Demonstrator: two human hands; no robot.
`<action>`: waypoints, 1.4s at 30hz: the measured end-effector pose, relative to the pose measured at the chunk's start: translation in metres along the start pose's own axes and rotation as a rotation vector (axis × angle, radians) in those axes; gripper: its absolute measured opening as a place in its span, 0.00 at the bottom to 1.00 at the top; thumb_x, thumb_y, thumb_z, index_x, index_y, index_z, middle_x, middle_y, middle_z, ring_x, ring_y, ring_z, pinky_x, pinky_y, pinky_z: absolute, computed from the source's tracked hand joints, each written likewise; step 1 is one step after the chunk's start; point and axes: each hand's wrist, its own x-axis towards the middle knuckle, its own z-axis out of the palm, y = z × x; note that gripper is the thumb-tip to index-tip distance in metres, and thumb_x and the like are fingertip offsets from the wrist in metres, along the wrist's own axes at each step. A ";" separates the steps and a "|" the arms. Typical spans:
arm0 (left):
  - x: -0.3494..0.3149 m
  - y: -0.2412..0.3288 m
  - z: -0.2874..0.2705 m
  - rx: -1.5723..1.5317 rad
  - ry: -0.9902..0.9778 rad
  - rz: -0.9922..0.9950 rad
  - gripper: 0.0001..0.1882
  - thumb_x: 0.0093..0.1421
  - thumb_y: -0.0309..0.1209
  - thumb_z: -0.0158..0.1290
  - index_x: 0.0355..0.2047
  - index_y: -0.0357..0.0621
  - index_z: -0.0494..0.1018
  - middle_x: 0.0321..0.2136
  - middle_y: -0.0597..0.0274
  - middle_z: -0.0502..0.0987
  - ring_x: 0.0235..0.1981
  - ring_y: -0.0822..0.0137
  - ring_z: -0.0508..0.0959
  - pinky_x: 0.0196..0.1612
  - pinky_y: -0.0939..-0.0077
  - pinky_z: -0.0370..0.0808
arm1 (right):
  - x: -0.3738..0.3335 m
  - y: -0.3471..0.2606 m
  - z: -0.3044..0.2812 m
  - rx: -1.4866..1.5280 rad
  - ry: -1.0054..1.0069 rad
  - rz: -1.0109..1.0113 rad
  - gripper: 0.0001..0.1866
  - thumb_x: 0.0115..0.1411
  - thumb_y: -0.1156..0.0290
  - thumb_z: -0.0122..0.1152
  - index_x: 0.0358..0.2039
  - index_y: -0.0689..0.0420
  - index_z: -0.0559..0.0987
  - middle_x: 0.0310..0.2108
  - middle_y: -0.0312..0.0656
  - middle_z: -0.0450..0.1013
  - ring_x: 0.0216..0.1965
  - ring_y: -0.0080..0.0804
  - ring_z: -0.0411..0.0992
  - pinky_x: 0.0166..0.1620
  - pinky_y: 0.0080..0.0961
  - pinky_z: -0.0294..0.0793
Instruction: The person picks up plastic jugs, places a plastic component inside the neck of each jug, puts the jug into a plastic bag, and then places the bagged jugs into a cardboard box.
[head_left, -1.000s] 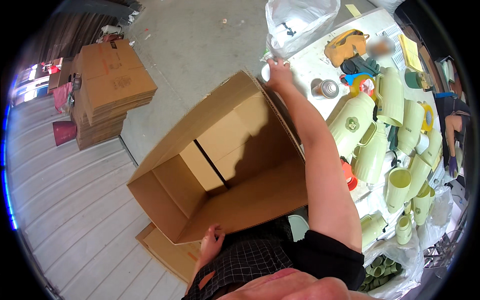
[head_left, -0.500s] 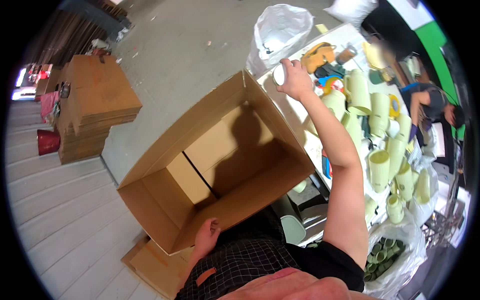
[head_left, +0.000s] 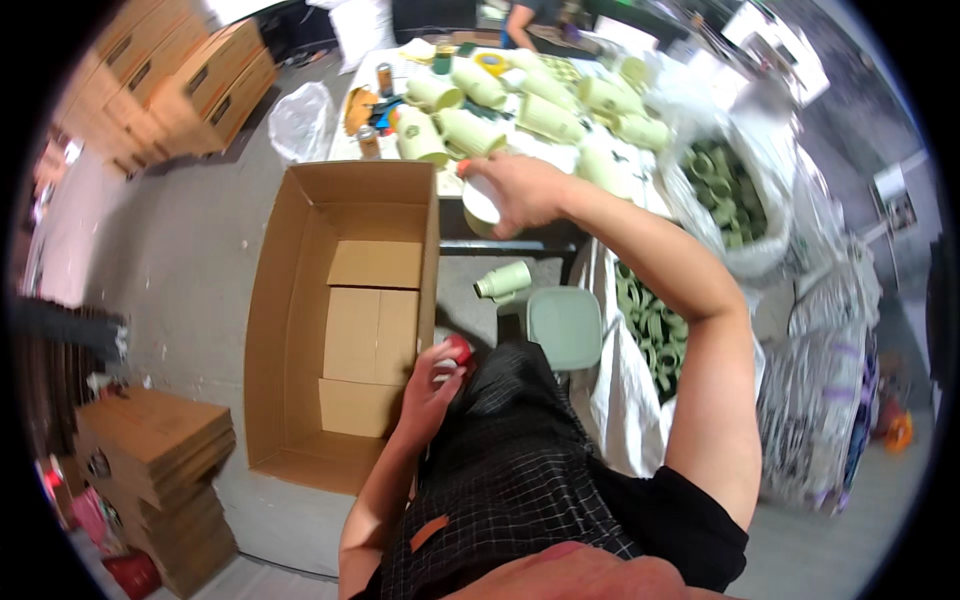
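Note:
My right hand [head_left: 525,190] is closed round a white-faced round thing [head_left: 481,203] with a pale greenish side, just beyond the box's far right corner. A bit of orange-red shows by its fingertips; what the thing is I cannot make out. Beside the right wall of the large open cardboard box [head_left: 268,330], my left hand [head_left: 428,390] has its fingers curled, somewhat blurred. A small red thing with a whitish part [head_left: 458,348] shows at those fingers, its kind unclear. Inside the box only bare cardboard flaps are visible.
A white table [head_left: 395,60] ahead bears several pale green jugs [head_left: 550,118]. Bags of green rings [head_left: 725,190] stand at the right. Under the table lie a green jug [head_left: 503,281] and a grey-green bin [head_left: 565,328]. Stacked cardboard [head_left: 150,440] stands at the left.
My view has turned, so the box now stands upright in line at the left. The right hand still holds the white-faced thing, now nearer me. A red thing now shows at my left hand.

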 end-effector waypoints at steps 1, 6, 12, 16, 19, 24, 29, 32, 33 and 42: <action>0.000 0.008 0.017 -0.083 -0.098 -0.022 0.30 0.64 0.35 0.51 0.62 0.38 0.55 0.56 0.50 0.68 0.48 0.59 0.75 0.52 0.66 0.72 | -0.045 -0.007 0.006 0.050 -0.005 0.011 0.44 0.35 0.62 0.75 0.56 0.51 0.66 0.46 0.52 0.68 0.49 0.51 0.70 0.51 0.39 0.71; -0.016 0.043 0.113 -0.496 -0.451 -0.224 0.34 0.68 0.42 0.44 0.66 0.38 0.47 0.58 0.44 0.64 0.53 0.53 0.73 0.52 0.60 0.73 | -0.234 -0.048 0.038 0.106 0.027 0.175 0.42 0.34 0.63 0.73 0.54 0.53 0.69 0.46 0.50 0.68 0.49 0.49 0.69 0.51 0.38 0.71; -0.069 0.019 0.235 -0.564 -0.819 -0.403 0.30 0.71 0.41 0.40 0.66 0.37 0.49 0.58 0.48 0.65 0.55 0.55 0.73 0.54 0.59 0.74 | -0.423 -0.082 0.105 0.127 0.147 0.471 0.41 0.36 0.64 0.74 0.54 0.52 0.70 0.46 0.48 0.68 0.47 0.49 0.69 0.49 0.39 0.73; -0.122 0.005 0.305 -0.367 -1.000 -0.590 0.24 0.69 0.37 0.41 0.61 0.37 0.56 0.55 0.51 0.68 0.52 0.60 0.75 0.51 0.63 0.78 | -0.521 -0.107 0.149 0.208 0.197 0.616 0.40 0.35 0.67 0.74 0.54 0.52 0.70 0.47 0.47 0.68 0.47 0.49 0.70 0.48 0.40 0.74; -0.164 -0.027 0.370 -0.221 -1.032 -0.738 0.24 0.68 0.36 0.44 0.59 0.36 0.57 0.52 0.52 0.70 0.49 0.61 0.77 0.48 0.66 0.81 | -0.610 -0.113 0.190 0.223 0.267 0.703 0.43 0.35 0.66 0.74 0.56 0.50 0.69 0.47 0.47 0.68 0.48 0.49 0.69 0.49 0.39 0.74; -0.242 -0.057 0.488 -0.141 -1.177 -0.725 0.22 0.65 0.34 0.50 0.55 0.34 0.63 0.43 0.53 0.76 0.40 0.67 0.80 0.42 0.76 0.81 | -0.757 -0.135 0.246 0.355 0.384 0.867 0.48 0.37 0.60 0.75 0.60 0.53 0.65 0.52 0.50 0.66 0.53 0.51 0.67 0.53 0.41 0.72; -0.288 -0.068 0.593 -0.199 -1.258 -0.803 0.28 0.64 0.37 0.51 0.58 0.30 0.60 0.44 0.46 0.76 0.40 0.63 0.81 0.42 0.72 0.81 | -0.894 -0.122 0.277 0.685 0.812 1.019 0.48 0.43 0.58 0.75 0.63 0.57 0.61 0.58 0.53 0.64 0.58 0.50 0.65 0.57 0.42 0.68; -0.305 -0.076 0.655 -0.200 -1.357 -0.866 0.30 0.64 0.38 0.51 0.59 0.29 0.59 0.47 0.43 0.74 0.43 0.56 0.80 0.43 0.68 0.81 | -0.960 -0.117 0.324 1.283 1.157 1.127 0.41 0.53 0.59 0.68 0.64 0.58 0.62 0.57 0.49 0.66 0.56 0.42 0.67 0.51 0.38 0.75; -0.306 -0.082 0.676 -0.154 -1.399 -0.885 0.32 0.63 0.40 0.52 0.59 0.29 0.58 0.48 0.42 0.73 0.45 0.54 0.80 0.45 0.65 0.81 | -0.977 -0.114 0.342 1.518 1.270 1.127 0.39 0.55 0.59 0.66 0.64 0.58 0.62 0.57 0.48 0.67 0.56 0.40 0.67 0.49 0.37 0.76; -0.312 -0.142 0.889 0.184 -1.614 -0.908 0.32 0.63 0.39 0.53 0.59 0.26 0.58 0.49 0.44 0.73 0.43 0.61 0.80 0.47 0.70 0.80 | -1.104 -0.038 0.434 1.809 1.851 1.047 0.30 0.60 0.68 0.58 0.62 0.59 0.64 0.52 0.48 0.71 0.49 0.37 0.73 0.44 0.34 0.80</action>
